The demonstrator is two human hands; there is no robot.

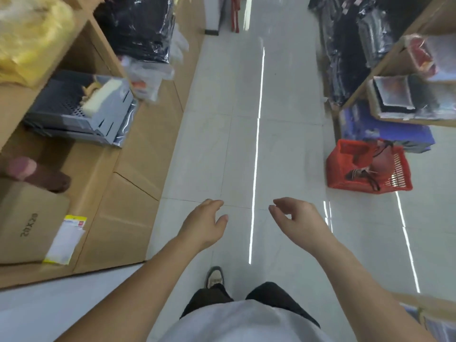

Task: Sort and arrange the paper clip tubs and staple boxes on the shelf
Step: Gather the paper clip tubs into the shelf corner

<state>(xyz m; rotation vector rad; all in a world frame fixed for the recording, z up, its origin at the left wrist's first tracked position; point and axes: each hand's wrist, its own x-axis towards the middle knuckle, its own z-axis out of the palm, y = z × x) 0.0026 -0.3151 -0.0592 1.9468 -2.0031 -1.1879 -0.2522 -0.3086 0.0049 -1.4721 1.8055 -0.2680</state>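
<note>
Person stands mid-aisle on a glossy pale tile floor (pixel 246 119), light strips reflected in it. Left hand (pixel 206 223) hangs out front, fingers loosely curled, nothing in it. Right hand (pixel 294 218) just beside it, apart, thumb and fingers loosely bent, also empty. Both hover over bare floor, touching nothing.

Paper clip tubs and staple boxes: can't tell where they are, shelf goods too blurred to pick out.

Left side, near: cardboard box (pixel 29 218) printed "20X28", sitting on the low wooden shelf unit (pixel 138 169). Leaning against the box, a white packet (pixel 65 239) w/ yellow edges and a small red logo up top; text unreadable. Just beyond, a brown roll (pixel 37 174) w/ a pinkish end. Farther along the left, grey mesh trays (pixel 74 109) stacked in sleeves, yellow bagged goods (pixel 29 38) above, dark plastic-wrapped bundles (pixel 138 25) at the far end.

Right side: red plastic basket (pixel 367 166) on the floor, dark bits inside. Behind it, blue packs (pixel 385 134) at the foot of a wooden rack (pixel 407 33) holding sleeved items; labels too blurred to read.

Bottom of view: white shirt (pixel 241 322), dark trousers, one shoe (pixel 214 276) forward.
</note>
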